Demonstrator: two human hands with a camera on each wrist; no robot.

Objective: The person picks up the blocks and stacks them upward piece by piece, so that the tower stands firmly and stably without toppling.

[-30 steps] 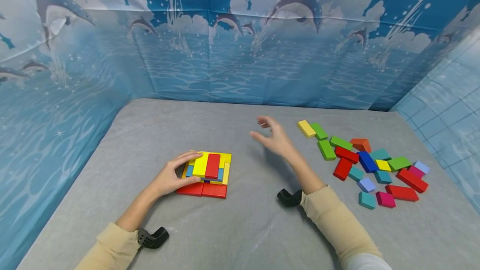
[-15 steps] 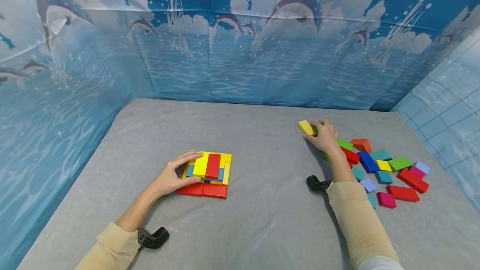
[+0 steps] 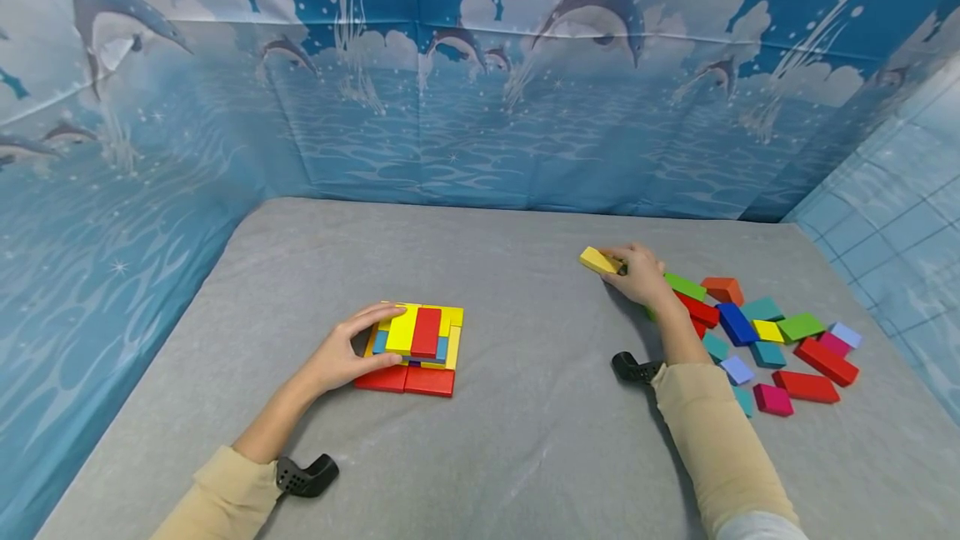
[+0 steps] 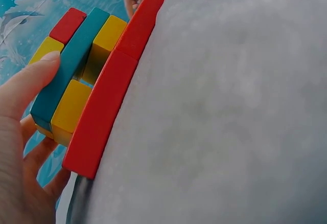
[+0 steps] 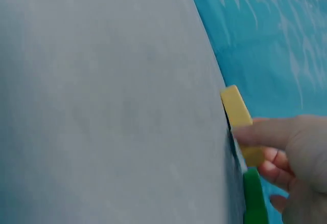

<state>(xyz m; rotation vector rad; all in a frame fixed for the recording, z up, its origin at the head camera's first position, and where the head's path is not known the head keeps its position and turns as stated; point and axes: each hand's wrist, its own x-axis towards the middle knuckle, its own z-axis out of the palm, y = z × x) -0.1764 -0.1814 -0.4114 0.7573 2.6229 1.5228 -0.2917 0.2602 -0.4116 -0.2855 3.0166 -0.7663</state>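
A low layered stack of wooden blocks (image 3: 428, 382) stands on the grey cloth in the head view, with red blocks along its near bottom edge. My left hand (image 3: 341, 352) holds its left side. In the left wrist view the thumb lies against a teal block (image 4: 68, 75) and the fingers reach round behind. My right hand (image 3: 642, 275) pinches a yellow block (image 3: 596, 260) at the far edge of the loose pile. From the right wrist, the thumb crosses this yellow block (image 5: 236, 106), and a green block (image 5: 254, 196) lies just below it.
Several loose blocks lie at the right, among them a dark blue block (image 3: 736, 324), an orange block (image 3: 722, 288) and a magenta block (image 3: 772, 400). A dolphin-print curtain (image 3: 480, 140) hangs behind the grey cloth (image 3: 517, 432).
My right hand has swung right from mid-cloth to the pile and taken hold of the yellow block, which has turned and shifted slightly left. My left hand stays on the stack.
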